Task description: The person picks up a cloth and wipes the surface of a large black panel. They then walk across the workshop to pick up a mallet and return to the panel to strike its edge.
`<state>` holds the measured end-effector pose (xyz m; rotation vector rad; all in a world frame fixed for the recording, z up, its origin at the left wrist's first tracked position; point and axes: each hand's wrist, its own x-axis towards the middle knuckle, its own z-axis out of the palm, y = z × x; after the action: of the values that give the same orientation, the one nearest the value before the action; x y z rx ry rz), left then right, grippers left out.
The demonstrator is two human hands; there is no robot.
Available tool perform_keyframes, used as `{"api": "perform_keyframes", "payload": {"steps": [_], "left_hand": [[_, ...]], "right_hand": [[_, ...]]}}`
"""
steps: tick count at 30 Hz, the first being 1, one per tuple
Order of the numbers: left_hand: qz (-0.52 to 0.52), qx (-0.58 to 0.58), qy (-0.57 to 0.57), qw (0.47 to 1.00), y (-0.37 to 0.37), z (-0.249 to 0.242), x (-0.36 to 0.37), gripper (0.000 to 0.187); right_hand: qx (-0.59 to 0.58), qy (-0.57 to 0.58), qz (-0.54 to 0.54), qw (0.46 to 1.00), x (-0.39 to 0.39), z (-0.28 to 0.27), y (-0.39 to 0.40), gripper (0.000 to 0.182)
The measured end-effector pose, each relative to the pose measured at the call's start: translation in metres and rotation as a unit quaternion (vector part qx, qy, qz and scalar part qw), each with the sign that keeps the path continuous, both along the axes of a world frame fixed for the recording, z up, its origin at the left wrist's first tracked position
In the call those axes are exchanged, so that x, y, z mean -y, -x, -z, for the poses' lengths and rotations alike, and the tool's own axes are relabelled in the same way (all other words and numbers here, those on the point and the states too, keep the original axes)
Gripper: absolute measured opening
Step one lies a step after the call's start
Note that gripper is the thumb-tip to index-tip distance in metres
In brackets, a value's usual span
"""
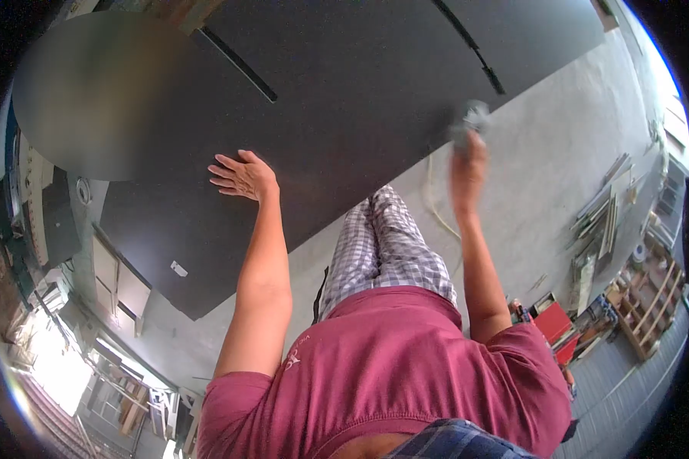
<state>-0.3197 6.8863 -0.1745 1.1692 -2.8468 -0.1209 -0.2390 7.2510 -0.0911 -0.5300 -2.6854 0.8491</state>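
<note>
On the dark panel (pixel 344 99), fingers (pixel 223 173) of the left hand (pixel 243 176) lie spread and flat, palm down, gripping nothing, just pressing the surface near its lower edge. Right hand (pixel 467 153) is clenched around a grey rag (pixel 473 118), blurred; the wad touches the panel right at its lower right edge. Individual right fingers hard to make out from blur.

Panel is big, matte black, tilted across the upper frame, with two narrow slots (pixel 241 65) cut in it; the second slot sits near the rag. Small white label (pixel 178 268) on the panel's lower corner. Panel's left end is smeared/blurred, top is cut off by the frame.

Outward: both bare forearms reach up from a maroon shirt (pixel 383 367); checked trousers (pixel 386 245) below the panel edge. Grey concrete floor (pixel 559 168) with a pale cord (pixel 435 203) lying on it, partly hidden behind the right arm.

Containers: red box (pixel 553 321) at right, contents not readable; wooden rack (pixel 651 298) holds small items, too small to tell. Loose strips of board (pixel 605 214) near it. Left edge clutter overexposed, unclear.
</note>
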Motion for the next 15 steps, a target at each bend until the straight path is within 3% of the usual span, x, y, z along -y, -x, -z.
{"api": "perform_keyframes", "payload": {"steps": [2,4,5,7,8,10,11,12,13,15], "left_hand": [[-0.011,-0.004,-0.004,1.0,0.003,0.001,-0.001,0.06],[-0.008,-0.001,-0.004,1.0,0.003,0.001,-0.001,0.06],[-0.007,-0.005,-0.005,1.0,0.003,0.002,-0.001,0.06],[-0.004,-0.009,-0.005,1.0,0.005,0.002,-0.002,0.06],[-0.006,-0.013,-0.011,1.0,0.008,0.003,-0.001,0.06],[-0.006,-0.016,-0.02,1.0,0.005,0.004,-0.001,0.06],[-0.007,-0.017,-0.021,1.0,0.005,0.003,0.0,0.06],[-0.007,-0.019,-0.023,1.0,0.005,0.003,-0.001,0.06],[-0.006,-0.022,-0.025,0.999,0.004,0.001,-0.003,0.06],[-0.005,-0.011,-0.029,1.0,0.007,-0.002,-0.005,0.06]], "right_hand": [[0.017,0.057,-0.164,0.985,0.046,0.013,0.006,0.047],[0.085,0.039,-0.265,0.96,0.097,0.018,0.0,0.048],[0.085,0.04,-0.261,0.961,0.098,0.027,-0.006,0.048],[0.024,-0.105,-0.355,0.929,0.098,0.054,-0.009,0.045],[-0.009,-0.085,-0.3,0.95,0.078,0.076,-0.009,0.042],[0.096,-0.123,-0.169,0.973,0.022,0.06,-0.003,0.046],[-0.014,-0.182,-0.126,0.975,-0.021,0.076,-0.009,0.046],[0.012,-0.054,-0.016,0.998,-0.061,0.08,-0.023,0.046],[0.06,-0.048,0.086,0.993,-0.099,0.093,-0.042,0.043],[0.04,-0.104,0.136,0.984,-0.132,0.07,-0.055,0.043]]}}
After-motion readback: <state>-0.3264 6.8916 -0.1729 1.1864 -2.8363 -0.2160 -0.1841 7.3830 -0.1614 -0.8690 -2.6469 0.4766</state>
